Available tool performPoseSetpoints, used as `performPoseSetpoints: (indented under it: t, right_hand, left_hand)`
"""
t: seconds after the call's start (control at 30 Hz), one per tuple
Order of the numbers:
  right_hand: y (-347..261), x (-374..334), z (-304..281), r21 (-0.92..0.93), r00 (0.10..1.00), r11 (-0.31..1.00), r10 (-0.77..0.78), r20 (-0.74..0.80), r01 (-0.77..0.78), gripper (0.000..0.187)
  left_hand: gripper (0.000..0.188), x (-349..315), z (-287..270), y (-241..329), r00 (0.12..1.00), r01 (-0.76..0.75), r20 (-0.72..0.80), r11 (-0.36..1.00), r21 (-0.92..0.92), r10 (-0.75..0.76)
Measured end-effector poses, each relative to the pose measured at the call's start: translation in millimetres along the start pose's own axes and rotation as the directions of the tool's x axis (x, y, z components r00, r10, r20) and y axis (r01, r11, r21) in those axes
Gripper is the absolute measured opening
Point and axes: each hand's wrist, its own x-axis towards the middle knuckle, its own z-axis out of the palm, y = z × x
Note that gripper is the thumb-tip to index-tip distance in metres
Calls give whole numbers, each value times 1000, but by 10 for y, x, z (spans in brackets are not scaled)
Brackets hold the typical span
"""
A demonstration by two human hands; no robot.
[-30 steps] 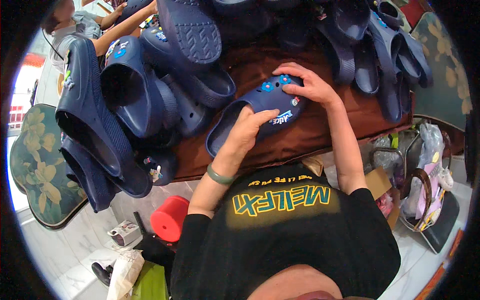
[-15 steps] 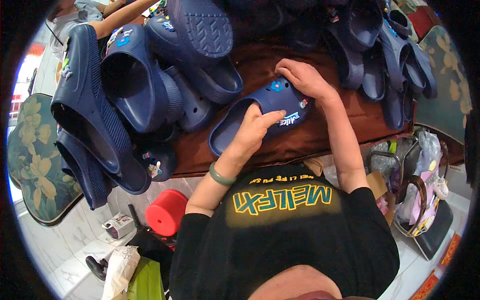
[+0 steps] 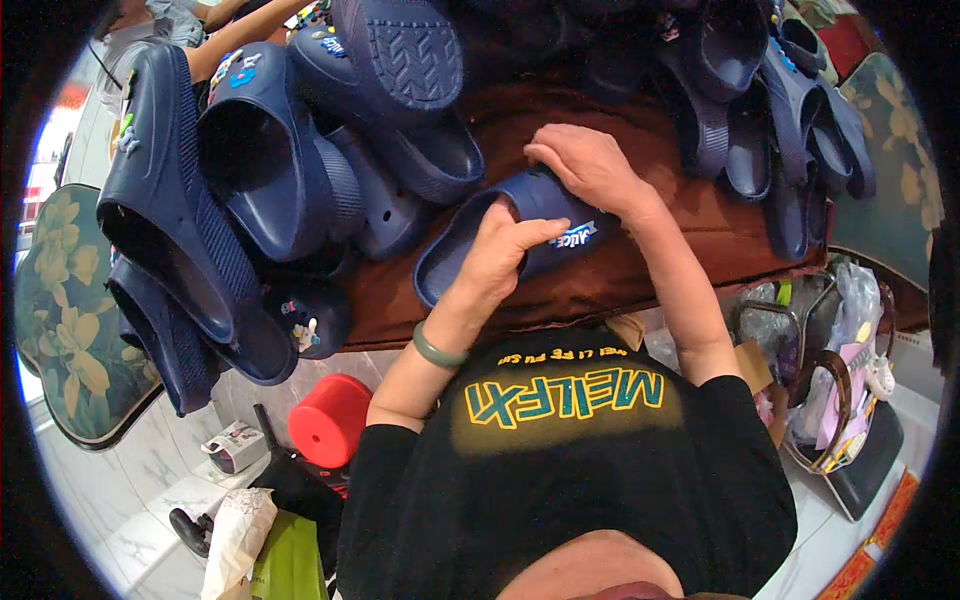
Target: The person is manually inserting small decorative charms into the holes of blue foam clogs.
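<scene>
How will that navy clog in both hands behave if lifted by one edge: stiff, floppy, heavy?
The navy clog looks like moulded foam, so probably light for its size. It holds its open shape under the left hand and right hand, so likely springy, not floppy. Its matte surface should grip well.

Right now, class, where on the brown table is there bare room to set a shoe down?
Bare brown table shows right of the held navy clog, up to the right-hand shoe pile. A narrow strip runs along the near edge under the left hand. The left shoe pile is crowded.
</scene>
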Motion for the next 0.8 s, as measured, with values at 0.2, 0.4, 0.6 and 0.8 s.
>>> performPoseSetpoints:
  t: [0.2,0.4,0.6,0.8]
  right_hand:
    - [198,2,37,702,946,688,318,-64,-183,28]
    - [214,-433,-228,967,735,237,672,-91,-98,18]
    - [-53,-856,-56,771,644,538,731,-225,-341,23]
    - [-322,-852,88,275,706,825,565,-428,-493,60]
  left_hand:
    - [38,23,11,30,991,66,116,998,10,-67]
    - [35,24,14,67,982,143,142,976,-162,-120]
    - [37,79,10,70,972,231,118,915,-330,-202]
    - [40,56,36,62,977,215,63,925,-314,-206]
